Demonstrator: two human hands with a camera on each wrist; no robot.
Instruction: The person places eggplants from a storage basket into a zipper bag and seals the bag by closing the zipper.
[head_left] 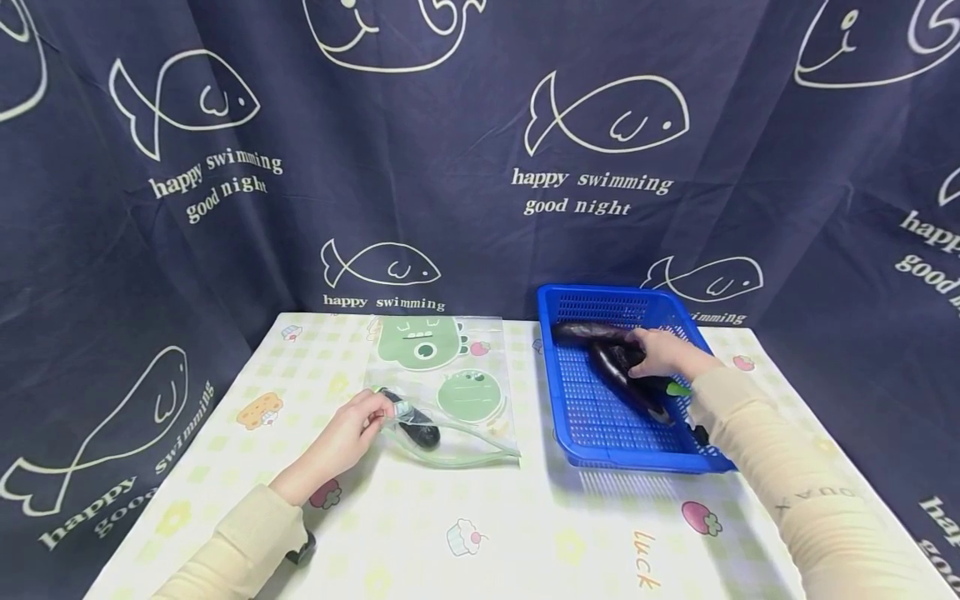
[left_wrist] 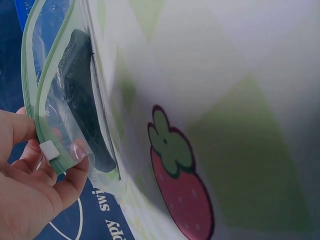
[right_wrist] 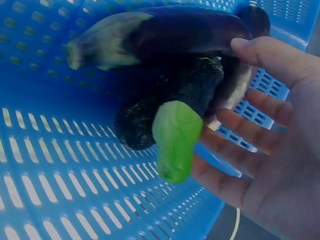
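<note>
My left hand (head_left: 352,429) pinches the open edge of a clear slider bag (head_left: 491,350) with green printed figures, close to its white slider (left_wrist: 49,150). Inside the bag lies a dark, elongated vegetable (head_left: 422,435), seen through the plastic. Over at the right, my right hand (head_left: 662,353) reaches into a blue basket (head_left: 555,400), above several dark eggplants (head_left: 618,379). Its fingers are spread in the right wrist view, with the thumb against or very near a long purple eggplant (right_wrist: 185,32). A dark vegetable with a bright green end (right_wrist: 176,142) lies beside the fingertips.
The table (head_left: 420,533) has a pale checked cover with printed strawberries and cupcakes. Behind it hangs a dark blue curtain (head_left: 450,192) with fish drawings. The basket's raised walls surround the right hand.
</note>
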